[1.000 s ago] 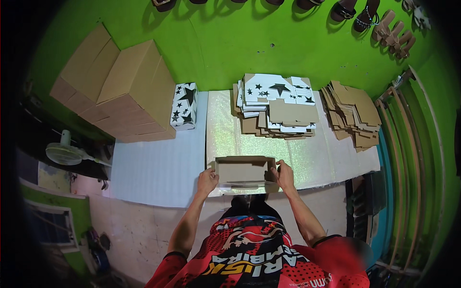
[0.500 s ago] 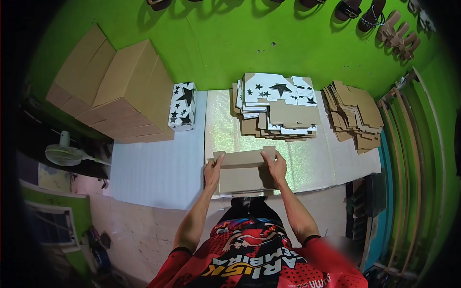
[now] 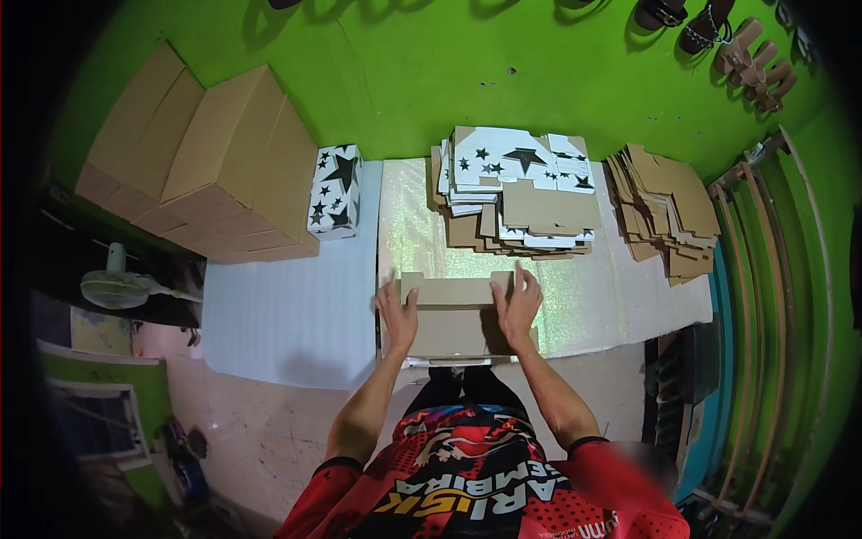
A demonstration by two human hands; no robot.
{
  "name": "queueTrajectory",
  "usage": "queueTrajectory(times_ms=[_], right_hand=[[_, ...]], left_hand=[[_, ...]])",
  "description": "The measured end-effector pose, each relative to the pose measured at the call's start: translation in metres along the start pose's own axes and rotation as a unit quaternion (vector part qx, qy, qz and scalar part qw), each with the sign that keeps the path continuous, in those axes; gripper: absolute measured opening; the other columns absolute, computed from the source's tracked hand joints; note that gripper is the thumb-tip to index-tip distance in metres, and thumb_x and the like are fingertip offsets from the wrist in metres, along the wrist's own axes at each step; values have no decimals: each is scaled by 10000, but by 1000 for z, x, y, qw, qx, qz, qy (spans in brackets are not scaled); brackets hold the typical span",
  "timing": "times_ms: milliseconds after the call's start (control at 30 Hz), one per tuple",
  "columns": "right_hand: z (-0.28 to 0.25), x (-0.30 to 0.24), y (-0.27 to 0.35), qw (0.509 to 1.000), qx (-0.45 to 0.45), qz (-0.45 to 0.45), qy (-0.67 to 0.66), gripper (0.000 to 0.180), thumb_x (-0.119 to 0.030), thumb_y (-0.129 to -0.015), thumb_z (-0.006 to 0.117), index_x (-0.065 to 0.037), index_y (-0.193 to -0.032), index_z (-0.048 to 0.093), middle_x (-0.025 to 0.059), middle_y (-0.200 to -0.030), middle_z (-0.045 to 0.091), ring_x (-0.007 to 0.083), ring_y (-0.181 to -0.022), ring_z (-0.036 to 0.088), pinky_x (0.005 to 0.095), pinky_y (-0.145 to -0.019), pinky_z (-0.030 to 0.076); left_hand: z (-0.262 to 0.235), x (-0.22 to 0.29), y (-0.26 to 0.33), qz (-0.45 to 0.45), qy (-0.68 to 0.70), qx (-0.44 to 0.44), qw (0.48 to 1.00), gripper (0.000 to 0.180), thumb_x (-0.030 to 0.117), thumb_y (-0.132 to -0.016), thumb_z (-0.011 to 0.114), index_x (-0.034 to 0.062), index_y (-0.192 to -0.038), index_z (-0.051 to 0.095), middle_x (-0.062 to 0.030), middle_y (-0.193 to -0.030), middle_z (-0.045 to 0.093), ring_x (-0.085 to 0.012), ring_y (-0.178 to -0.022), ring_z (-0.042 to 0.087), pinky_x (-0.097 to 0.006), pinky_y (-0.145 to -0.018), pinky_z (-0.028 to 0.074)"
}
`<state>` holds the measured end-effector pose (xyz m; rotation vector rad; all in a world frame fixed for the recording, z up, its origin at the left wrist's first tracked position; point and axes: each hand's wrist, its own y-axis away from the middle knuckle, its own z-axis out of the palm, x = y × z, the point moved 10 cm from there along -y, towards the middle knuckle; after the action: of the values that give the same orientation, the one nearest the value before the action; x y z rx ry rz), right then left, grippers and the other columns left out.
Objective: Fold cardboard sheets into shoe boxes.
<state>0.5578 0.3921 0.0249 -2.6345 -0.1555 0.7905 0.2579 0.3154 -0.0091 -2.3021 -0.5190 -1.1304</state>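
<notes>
A partly folded cardboard box [image 3: 449,331] lies at the table's front edge, its plain brown inside facing up. Its far wall [image 3: 456,291] stands raised, with a small flap at each end. My left hand [image 3: 398,312] is at the box's left far corner, fingers apart, the thumb beside the left flap. At the right far corner is my right hand [image 3: 517,308], fingers spread and pointing away from me, the thumb near the right flap. Whether either thumb touches the cardboard I cannot tell.
Beyond the box lies a stack of flat star-patterned cartons [image 3: 521,162]; right of it, flat brown cartons [image 3: 664,207]. A finished star-patterned box [image 3: 336,193] stands beside large brown cartons [image 3: 224,171] at left. A fan [image 3: 121,287] and a wooden rack [image 3: 759,314] flank the table.
Both hands have loosened from the box's far corners, and their fingers have spread outward. The far wall's end flaps now stand out more plainly on each side.
</notes>
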Motion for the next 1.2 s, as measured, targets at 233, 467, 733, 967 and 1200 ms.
queueTrajectory(times_ms=[233,467,733,967,1200], right_hand=[[54,-80,48,907,-241,-343,40,697,-410,-1030,598,-96,-1615,387,130,-1692,355,301,-1548,366,501,-1257,294],[67,-49,30,931,-226,-273,93,440,-225,-984,595,-21,-1374,589,161,-1396,662,286,-1289,645,438,-1089,504],[10,-37,20,939,-181,-266,118,609,-522,-1006,633,-79,-1424,614,158,-1551,532,346,-1478,459,539,-1266,276],[5,-40,55,877,-365,-311,-20,735,-704,-1001,492,-145,-1459,624,127,-1590,505,347,-1524,389,555,-1288,230],[18,-38,77,830,-398,-388,35,811,-803,-940,470,-174,-1412,665,93,-1487,608,271,-1451,501,557,-1307,173]], left_hand=[[52,42,25,196,-315,-307,877,918,437,-942,710,24,-1648,292,-124,-1739,243,-295,-1620,184,-635,-1272,145],[51,25,14,219,-268,-256,902,507,261,-996,663,0,-1423,581,-171,-1430,621,-325,-1378,533,-457,-1182,392],[32,16,12,173,-248,-203,931,460,251,-1000,660,32,-1401,605,-153,-1388,634,-337,-1307,562,-460,-1113,448],[43,56,19,202,-89,-425,878,669,449,-1034,608,148,-1607,441,-174,-1663,397,-347,-1574,310,-598,-1302,113],[31,52,69,339,-143,-521,770,853,802,-883,584,171,-1455,636,-111,-1549,553,-267,-1542,383,-570,-1327,43]])
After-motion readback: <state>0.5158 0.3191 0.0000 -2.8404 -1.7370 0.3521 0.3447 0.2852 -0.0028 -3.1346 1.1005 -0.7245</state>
